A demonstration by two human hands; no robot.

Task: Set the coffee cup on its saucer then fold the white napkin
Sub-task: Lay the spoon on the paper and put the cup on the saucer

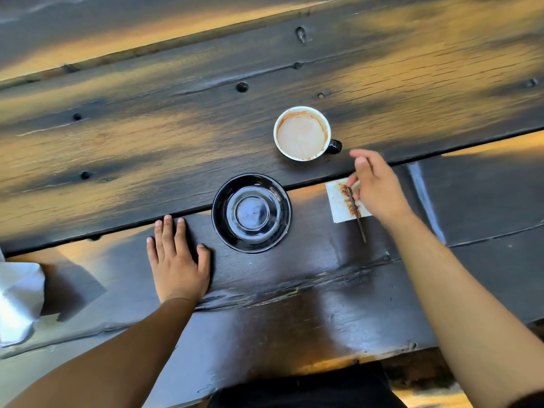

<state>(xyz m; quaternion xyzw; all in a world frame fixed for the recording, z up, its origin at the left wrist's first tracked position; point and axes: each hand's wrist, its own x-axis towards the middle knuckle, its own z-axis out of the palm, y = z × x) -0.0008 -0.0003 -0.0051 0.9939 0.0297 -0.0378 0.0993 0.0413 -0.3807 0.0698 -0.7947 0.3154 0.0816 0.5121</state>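
A coffee cup (302, 133) with a white inside, a black handle and milky coffee stands on the dark wooden table. An empty black saucer (251, 212) lies nearer to me, to the cup's left. A small white napkin (338, 206) with brown stains lies right of the saucer, with a thin dark stir stick (356, 213) across it. My right hand (375, 187) hovers over the napkin just below the cup's handle, fingers relaxed and holding nothing. My left hand (176, 257) rests flat on the table, left of the saucer.
A crumpled white paper or cloth (17, 301) lies at the table's left edge. The table (147, 142) is made of dark planks with grooves and bolt holes. Its near edge runs just in front of my body.
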